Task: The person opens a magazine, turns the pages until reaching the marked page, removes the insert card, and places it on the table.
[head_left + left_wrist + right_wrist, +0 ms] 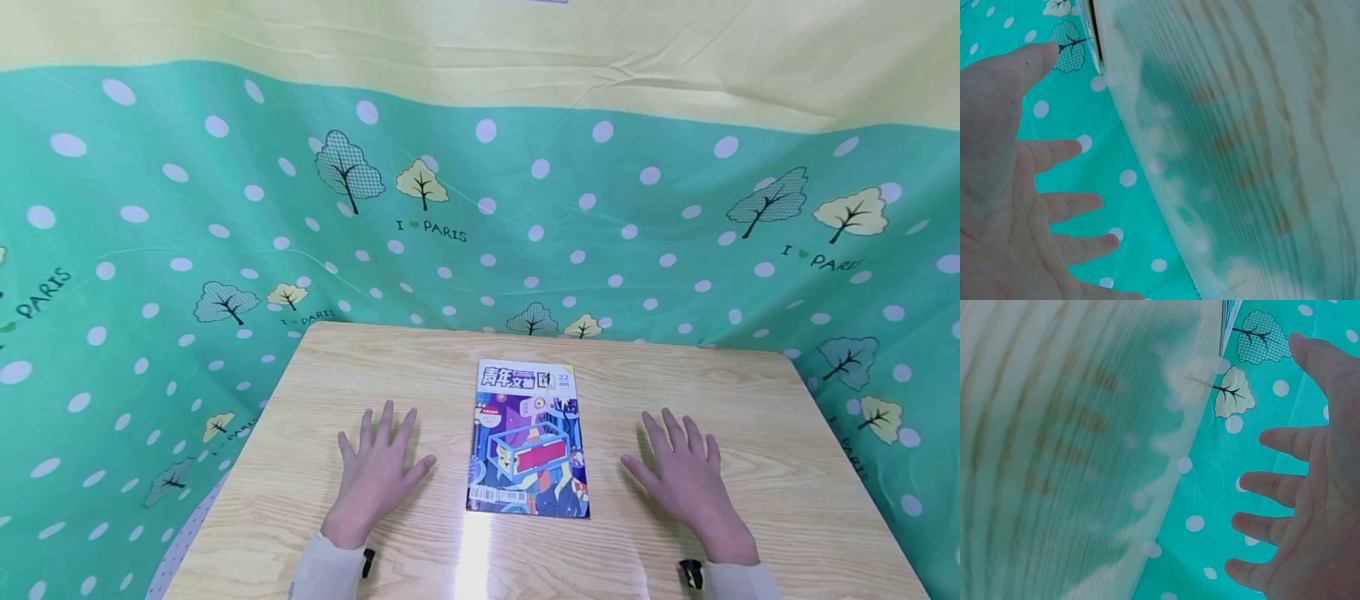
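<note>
A magazine [528,437] with a purple and blue illustrated cover lies flat on the wooden table [420,542], between the two hands. To its left is the left hand [378,475], palm down with fingers spread and holding nothing. The right hand [682,479] is on the other side, also palm down, fingers apart and nothing in it. Both hands are apart from the magazine. In the left wrist view the left palm [997,206] faces the tabletop, with a gap between them. The right wrist view shows the right fingers [1279,487] straight, above the table surface.
Behind the table hangs a green curtain [510,250] with white dots, trees and "I love Paris" lettering, and a pale yellow band [480,50] runs above. The curtain also comes down along the left and right sides of the table. Bright glare crosses the tabletop below the magazine.
</note>
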### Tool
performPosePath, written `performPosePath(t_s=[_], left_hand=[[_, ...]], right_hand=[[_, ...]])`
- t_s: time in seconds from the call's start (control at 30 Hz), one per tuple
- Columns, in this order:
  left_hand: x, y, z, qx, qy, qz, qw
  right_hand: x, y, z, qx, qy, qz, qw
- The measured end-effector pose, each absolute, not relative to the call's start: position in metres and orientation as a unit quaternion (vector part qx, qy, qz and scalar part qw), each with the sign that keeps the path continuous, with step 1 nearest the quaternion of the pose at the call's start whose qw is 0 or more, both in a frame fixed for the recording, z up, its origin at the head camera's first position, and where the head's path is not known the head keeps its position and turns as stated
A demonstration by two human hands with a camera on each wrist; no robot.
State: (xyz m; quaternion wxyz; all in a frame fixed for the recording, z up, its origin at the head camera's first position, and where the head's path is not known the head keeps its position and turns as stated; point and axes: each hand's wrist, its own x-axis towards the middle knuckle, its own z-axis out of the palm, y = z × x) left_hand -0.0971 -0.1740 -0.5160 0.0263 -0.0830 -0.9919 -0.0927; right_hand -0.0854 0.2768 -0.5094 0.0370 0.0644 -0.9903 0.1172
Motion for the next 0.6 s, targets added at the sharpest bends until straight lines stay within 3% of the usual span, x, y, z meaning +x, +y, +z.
performPosePath(t_s=[0.6], left_hand=[[-0.0962, -0.1761, -0.5154, -0.091, -0.988, -0.121, 0.041]], right_hand=[[-0.0833, 0.2673, -0.5012, 0.077, -0.990, 0.114, 0.039]])
